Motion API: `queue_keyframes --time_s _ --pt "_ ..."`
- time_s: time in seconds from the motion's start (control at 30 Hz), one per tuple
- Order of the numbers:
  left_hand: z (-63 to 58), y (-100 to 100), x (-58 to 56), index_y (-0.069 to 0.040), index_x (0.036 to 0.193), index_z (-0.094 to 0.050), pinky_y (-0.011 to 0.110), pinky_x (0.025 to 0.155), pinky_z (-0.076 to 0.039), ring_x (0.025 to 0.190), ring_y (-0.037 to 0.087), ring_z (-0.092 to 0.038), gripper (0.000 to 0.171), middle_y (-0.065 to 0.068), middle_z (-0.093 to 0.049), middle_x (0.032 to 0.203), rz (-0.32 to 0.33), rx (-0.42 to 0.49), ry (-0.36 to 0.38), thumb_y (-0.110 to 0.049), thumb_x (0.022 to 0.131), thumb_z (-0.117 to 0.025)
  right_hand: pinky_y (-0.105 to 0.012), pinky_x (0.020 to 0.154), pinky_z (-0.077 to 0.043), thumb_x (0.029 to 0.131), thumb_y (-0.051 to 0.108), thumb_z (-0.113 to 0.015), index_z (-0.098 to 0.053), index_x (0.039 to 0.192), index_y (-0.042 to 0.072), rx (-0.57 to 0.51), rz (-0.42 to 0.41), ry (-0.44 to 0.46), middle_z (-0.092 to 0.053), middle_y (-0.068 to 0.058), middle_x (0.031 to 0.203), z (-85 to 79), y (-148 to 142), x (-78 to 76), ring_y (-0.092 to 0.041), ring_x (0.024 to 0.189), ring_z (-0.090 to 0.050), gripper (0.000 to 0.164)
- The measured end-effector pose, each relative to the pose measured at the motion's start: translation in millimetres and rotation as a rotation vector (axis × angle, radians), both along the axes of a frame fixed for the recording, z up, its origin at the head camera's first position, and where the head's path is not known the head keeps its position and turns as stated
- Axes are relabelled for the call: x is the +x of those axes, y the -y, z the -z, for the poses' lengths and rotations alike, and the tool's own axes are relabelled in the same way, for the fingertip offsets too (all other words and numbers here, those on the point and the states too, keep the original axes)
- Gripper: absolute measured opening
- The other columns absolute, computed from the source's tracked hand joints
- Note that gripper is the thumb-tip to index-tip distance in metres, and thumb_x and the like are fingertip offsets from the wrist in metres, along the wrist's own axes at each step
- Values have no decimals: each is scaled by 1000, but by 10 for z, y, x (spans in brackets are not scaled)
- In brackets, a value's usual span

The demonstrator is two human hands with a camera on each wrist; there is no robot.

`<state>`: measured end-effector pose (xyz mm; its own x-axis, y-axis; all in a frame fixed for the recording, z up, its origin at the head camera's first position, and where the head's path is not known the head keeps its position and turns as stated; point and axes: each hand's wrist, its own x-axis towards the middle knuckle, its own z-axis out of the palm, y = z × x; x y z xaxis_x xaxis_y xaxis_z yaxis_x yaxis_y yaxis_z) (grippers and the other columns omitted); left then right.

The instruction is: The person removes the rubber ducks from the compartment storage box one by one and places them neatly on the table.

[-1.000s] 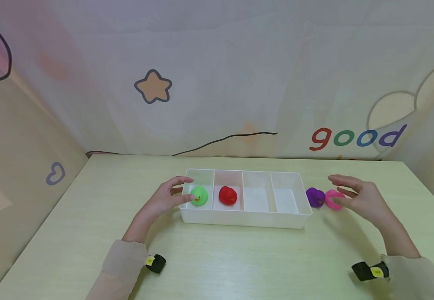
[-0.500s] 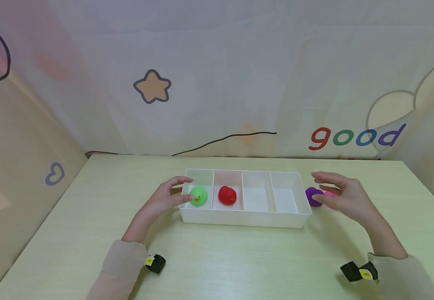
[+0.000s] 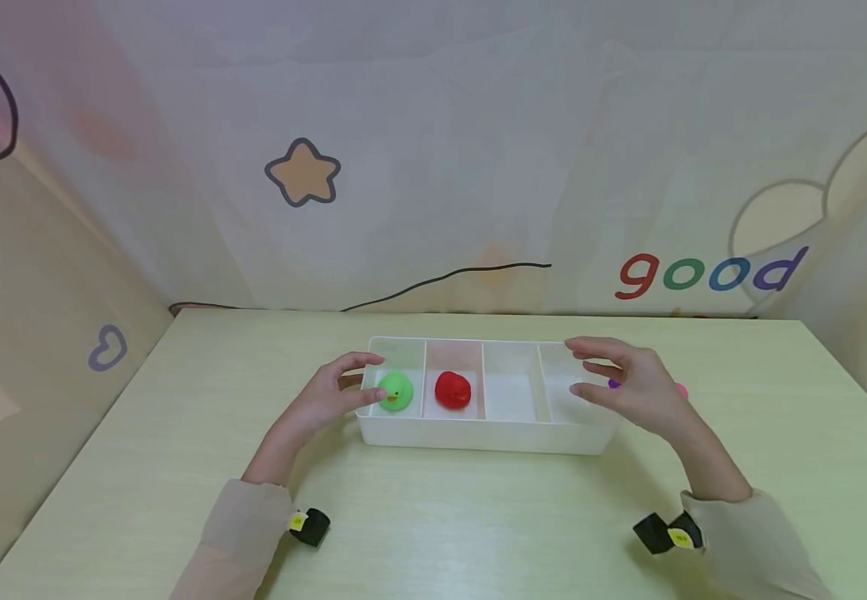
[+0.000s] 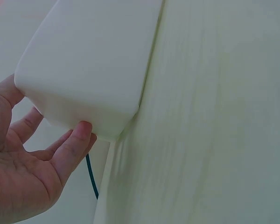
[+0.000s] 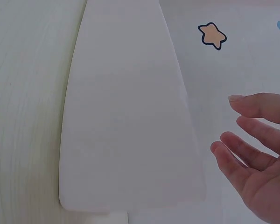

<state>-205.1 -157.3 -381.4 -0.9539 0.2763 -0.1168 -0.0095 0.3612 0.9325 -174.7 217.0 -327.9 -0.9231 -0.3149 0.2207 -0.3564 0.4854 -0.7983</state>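
Note:
A white divided tray [image 3: 478,435] stands on the table, its long side facing me. In its leftmost compartment sits a green rubber duck [image 3: 398,383], and a red rubber duck [image 3: 453,390] lies in the compartment beside it. My left hand [image 3: 328,392] grips the tray's left end, thumb at the rim; in the left wrist view, fingers [image 4: 79,140] press the end wall. Over the tray's right end hovers my right hand [image 3: 632,385], fingers spread from the thumb and holding nothing. Behind it show slivers of a purple toy [image 3: 613,383] and a pink toy [image 3: 683,389].
The pale wooden table [image 3: 433,517] reaches back to a printed fabric backdrop [image 3: 433,167]. Fabric also closes off the left and right sides. A dark cable [image 4: 91,177] hangs past the table edge in the left wrist view.
My right hand has moved left, from over the pink and purple ducks to the tray's right end, and now mostly hides both. My left hand, tray, green duck and red duck have stayed put.

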Motion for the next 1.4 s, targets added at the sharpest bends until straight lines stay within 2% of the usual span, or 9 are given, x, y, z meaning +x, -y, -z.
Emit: queue_keyframes --time_s 0.1,0.27,0.43,0.6,0.87,1.4 --pt "-4 -3 -1 -17 125 -50 49 97 -37 127 34 -36 52 4 -38 137 3 -3 -2 -25 79 -71 -34 87 -44 75 -4 -70 -51 122 -7 -2 -27 1 -52 -22 124 3 126 -18 -38 110 -51 51" --pt "-3 -6 -8 -17 125 -50 49 96 -37 127 34 -36 51 4 -38 137 4 -7 -5 -25 79 -71 -36 88 -44 75 -5 -69 -52 122 -7 -22 -66 18 -52 -22 123 -4 312 -40 -39 111 -51 50" --pt "-3 -10 -16 -16 125 -50 49 97 -37 127 35 -35 51 6 -37 137 6 -8 -7 -24 80 -71 -44 89 -43 75 -5 -70 -53 121 -8 -43 -108 8 -53 -22 122 5 458 -70 -39 110 -51 49" --pt "-2 -17 -16 -15 126 -50 50 98 -36 128 36 -34 51 8 -36 137 11 -6 -11 -23 80 -70 -46 89 -43 75 -4 -70 -54 121 -6 -50 -132 13 -54 -20 122 47 579 -109 -36 111 -52 49" --pt "4 -24 -11 -13 127 -49 51 97 -36 127 38 -35 50 10 -35 139 13 -3 -13 -21 81 -69 -45 88 -45 74 -8 -69 -55 119 -7 -55 -164 -6 -54 -21 121 54 781 -132 -35 109 -53 48" --pt "-3 -19 7 -12 126 -49 48 96 -39 125 37 -38 51 10 -37 138 -1 -4 -10 -22 81 -70 -41 87 -47 77 -3 -68 -57 118 -3 80 -204 6 -57 -17 119 131 1095 -251 -34 106 -56 43"
